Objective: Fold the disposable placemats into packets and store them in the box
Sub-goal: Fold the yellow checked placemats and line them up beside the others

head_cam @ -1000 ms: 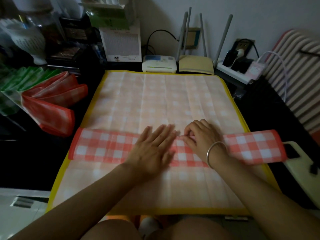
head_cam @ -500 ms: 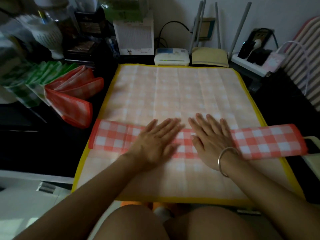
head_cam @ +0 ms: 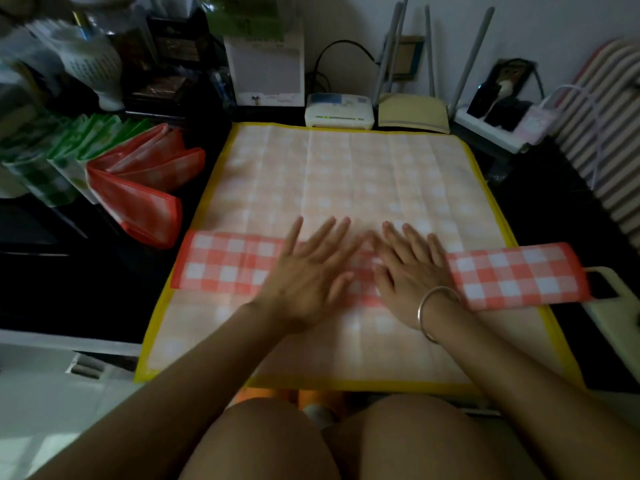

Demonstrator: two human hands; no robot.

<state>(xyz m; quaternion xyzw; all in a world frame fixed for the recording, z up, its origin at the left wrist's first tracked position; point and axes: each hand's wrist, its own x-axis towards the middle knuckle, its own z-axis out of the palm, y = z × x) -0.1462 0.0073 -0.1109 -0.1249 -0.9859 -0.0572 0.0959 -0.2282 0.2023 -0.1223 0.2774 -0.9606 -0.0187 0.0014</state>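
Observation:
A red-and-white checked placemat (head_cam: 228, 263), folded into a long narrow strip, lies crosswise on a large pale orange checked mat with a yellow border (head_cam: 346, 178). My left hand (head_cam: 308, 271) lies flat on the strip's middle with fingers straight and spread. My right hand (head_cam: 412, 271), a silver bangle on its wrist, presses flat right beside it. The strip's right end (head_cam: 512, 275) overhangs the big mat's edge. Folded red checked packets (head_cam: 142, 192) and green checked ones (head_cam: 62, 157) stand in a row at the left.
Along the back wall stand a white device with a green light (head_cam: 339, 110), a yellow router with antennas (head_cam: 412, 112), a power strip with plugs (head_cam: 495, 116) and a white calendar box (head_cam: 266, 67). A striped cushion (head_cam: 609, 140) is at right. My knees are below the mat.
My right hand went from pinching the strip's top edge to lying flat with straight fingers. The left hand's fingers spread wider. The view shifted, so everything sits further right in frame.

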